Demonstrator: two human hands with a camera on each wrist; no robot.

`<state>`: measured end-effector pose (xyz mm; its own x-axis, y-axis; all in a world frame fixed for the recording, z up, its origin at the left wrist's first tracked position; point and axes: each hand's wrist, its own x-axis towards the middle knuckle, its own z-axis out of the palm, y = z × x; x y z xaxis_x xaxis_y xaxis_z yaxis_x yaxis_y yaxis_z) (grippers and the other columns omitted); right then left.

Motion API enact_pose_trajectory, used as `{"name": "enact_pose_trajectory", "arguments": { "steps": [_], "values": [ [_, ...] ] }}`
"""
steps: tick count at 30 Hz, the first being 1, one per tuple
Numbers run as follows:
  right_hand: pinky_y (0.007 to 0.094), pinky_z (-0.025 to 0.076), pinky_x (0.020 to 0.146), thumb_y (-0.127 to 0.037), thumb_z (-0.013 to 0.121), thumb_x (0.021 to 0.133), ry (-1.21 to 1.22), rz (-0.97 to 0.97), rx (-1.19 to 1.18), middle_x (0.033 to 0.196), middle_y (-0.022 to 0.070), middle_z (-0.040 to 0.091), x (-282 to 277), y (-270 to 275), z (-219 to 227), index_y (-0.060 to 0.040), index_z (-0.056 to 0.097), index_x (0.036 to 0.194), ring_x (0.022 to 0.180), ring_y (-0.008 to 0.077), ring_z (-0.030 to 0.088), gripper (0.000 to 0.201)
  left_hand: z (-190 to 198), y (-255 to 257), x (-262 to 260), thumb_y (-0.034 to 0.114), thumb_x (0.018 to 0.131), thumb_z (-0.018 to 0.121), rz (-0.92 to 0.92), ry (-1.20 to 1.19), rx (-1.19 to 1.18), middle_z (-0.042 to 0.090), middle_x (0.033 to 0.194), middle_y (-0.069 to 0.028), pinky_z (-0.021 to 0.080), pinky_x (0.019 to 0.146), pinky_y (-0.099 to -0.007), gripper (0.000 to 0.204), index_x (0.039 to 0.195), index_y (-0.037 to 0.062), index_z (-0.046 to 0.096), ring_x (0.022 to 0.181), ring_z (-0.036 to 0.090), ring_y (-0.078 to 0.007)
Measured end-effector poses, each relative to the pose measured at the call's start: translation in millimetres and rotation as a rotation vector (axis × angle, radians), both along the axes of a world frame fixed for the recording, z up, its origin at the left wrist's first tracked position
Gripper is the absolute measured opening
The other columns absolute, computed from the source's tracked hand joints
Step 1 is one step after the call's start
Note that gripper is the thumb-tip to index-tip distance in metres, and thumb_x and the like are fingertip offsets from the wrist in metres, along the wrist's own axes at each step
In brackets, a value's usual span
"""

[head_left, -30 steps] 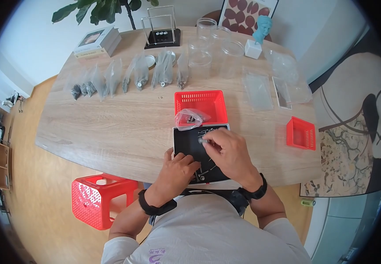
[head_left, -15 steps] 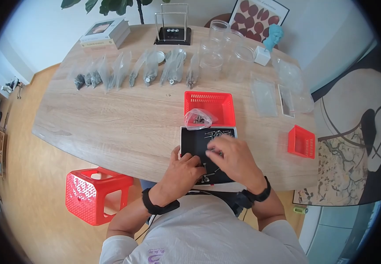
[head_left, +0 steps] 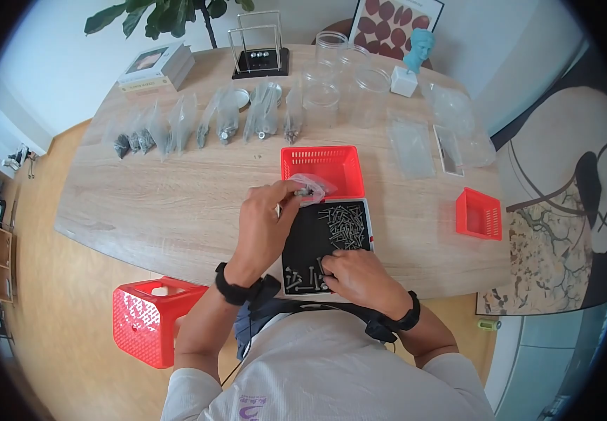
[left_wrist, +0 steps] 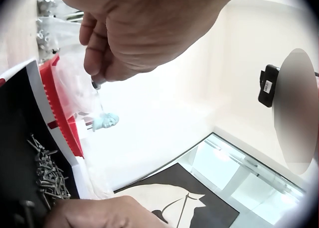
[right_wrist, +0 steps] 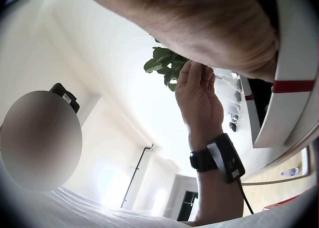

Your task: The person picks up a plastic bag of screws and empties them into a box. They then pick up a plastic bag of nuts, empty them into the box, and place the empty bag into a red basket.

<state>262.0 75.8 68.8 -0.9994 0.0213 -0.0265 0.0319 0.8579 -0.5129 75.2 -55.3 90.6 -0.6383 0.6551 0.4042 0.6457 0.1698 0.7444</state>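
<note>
My left hand [head_left: 265, 221] reaches over the open plastic bag [head_left: 312, 195] at the near side of the red basket [head_left: 345, 163]. Its fingertips pinch a small dark metal piece [left_wrist: 95, 84], seen in the left wrist view. My right hand [head_left: 366, 279] is low over the near right part of the black-lined tray [head_left: 305, 235], fingers bent down among larger bolts [head_left: 312, 275]. I cannot tell whether those fingers grip a bolt. Thin screws [head_left: 345, 226] lie in a heap at the tray's far right. More bolts [head_left: 293, 278] lie at its near left.
Several clear bags of hardware [head_left: 226, 126] stand in a row at the back left. Clear jars [head_left: 321, 98], flat plastic bags [head_left: 412, 147] and a blue bust [head_left: 419, 49] are at the back right. A small red basket [head_left: 479, 214] sits near the right edge.
My left hand has moved from the tray's near left up to the bag. My right hand, which held a small metal piece over the screws a second ago, has come down to the near bolts.
</note>
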Motion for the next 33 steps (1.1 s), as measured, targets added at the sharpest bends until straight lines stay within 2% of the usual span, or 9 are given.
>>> {"name": "enact_pose_trajectory", "arguments": {
  "steps": [7,10,11,13,17,19,22,29,33],
  "values": [
    [0.0481,0.056,0.068,-0.014,0.072,0.087,0.039,-0.143,-0.087,0.081,0.0191,0.068,2.6,3.0,14.7,-0.0011,0.065,0.09,0.076,0.0397,0.071,0.015,-10.1,-18.1,12.8,0.005,0.093,0.071,0.056,0.113,-0.072,0.066,0.089,-0.0094,0.044,0.083,-0.0424,0.022,0.114,0.005,0.071,0.083,0.064,-0.0296],
    [0.0467,0.055,0.066,-0.012,0.074,0.088,0.122,-0.224,-0.224,0.08,0.0174,0.067,-3.0,6.6,20.2,-0.0018,0.063,0.09,0.074,0.0384,0.069,0.015,-16.9,-34.4,29.5,0.007,0.09,0.07,-0.089,0.295,-0.244,0.068,0.093,-0.0077,0.046,0.09,-0.043,0.022,0.111,0.0083,0.073,0.091,0.065,-0.0268],
    [0.0467,0.055,0.066,-0.012,0.074,0.088,0.122,-0.219,-0.221,0.08,0.0174,0.067,-7.8,7.9,22.8,-0.0018,0.063,0.09,0.074,0.0384,0.069,0.015,-22.7,-35.7,35.6,0.009,0.088,0.069,-0.214,0.364,-0.275,0.069,0.095,-0.0066,0.046,0.095,-0.0429,0.023,0.111,0.0094,0.074,0.095,0.065,-0.0255],
    [0.0394,0.054,0.064,-0.002,0.075,0.089,0.375,-0.24,-0.181,0.084,0.0147,0.068,-20.9,8.3,28.5,-0.0004,0.064,0.091,0.072,0.0306,0.068,0.011,-28.2,-35.5,50.3,0.013,0.085,0.065,-0.352,0.467,-0.326,0.072,0.104,-0.0032,0.044,0.107,-0.0403,0.024,0.107,0.0107,0.076,0.106,0.065,-0.0232],
    [0.0389,0.053,0.065,-0.001,0.074,0.09,0.571,-0.223,-0.114,0.087,0.0135,0.067,-52.5,11.0,41.1,-0.0005,0.066,0.094,0.073,0.03,0.067,0.008,-43.2,-29.3,58.7,0.011,0.086,0.065,-0.402,0.474,-0.277,0.071,0.106,-0.0036,0.046,0.1,-0.0388,0.024,0.107,0.0108,0.077,0.103,0.065,-0.0234],
    [0.0387,0.053,0.066,-0.001,0.074,0.091,0.608,-0.225,-0.062,0.088,0.0135,0.066,-67.4,12.4,41.5,-0.001,0.067,0.097,0.075,0.0304,0.067,0.009,-39.9,-30.5,59.4,0.006,0.085,0.066,-0.455,0.328,-0.434,0.072,0.109,-0.0056,0.047,0.093,-0.0377,0.031,0.114,0.0091,0.077,0.102,0.066,-0.0238],
    [0.0376,0.053,0.066,-0.003,0.076,0.091,0.633,-0.207,-0.014,0.086,0.013,0.065,-88.2,16.2,31.3,-0.0012,0.068,0.101,0.075,0.0299,0.068,0.013,-39.1,-32.2,57.2,0.006,0.085,0.066,-0.465,0.345,-0.471,0.069,0.105,-0.0059,0.047,0.088,-0.0366,0.031,0.115,0.009,0.076,0.098,0.065,-0.0243],
    [0.0372,0.055,0.066,-0.007,0.078,0.091,0.519,-0.286,-0.118,0.089,0.0147,0.067,-65.6,12.8,31.0,-0.0002,0.069,0.103,0.079,0.0288,0.072,0.017,-44.2,-35.0,57.5,0.004,0.083,0.069,-0.412,0.283,-0.355,0.063,0.098,-0.0065,0.047,0.085,-0.0375,0.025,0.107,0.009,0.074,0.093,0.063,-0.0262],
    [0.0443,0.055,0.07,-0.009,0.076,0.091,0.262,-0.181,-0.104,0.089,0.0167,0.068,-31.7,13.2,23.1,0.0001,0.067,0.102,0.082,0.0357,0.07,0.018,-37.8,-36.9,55.1,0.001,0.083,0.073,-0.403,0.174,-0.213,0.063,0.097,-0.009,0.048,0.084,-0.0405,0.023,0.105,0.0069,0.071,0.092,0.063,-0.0297]
  ]
}}
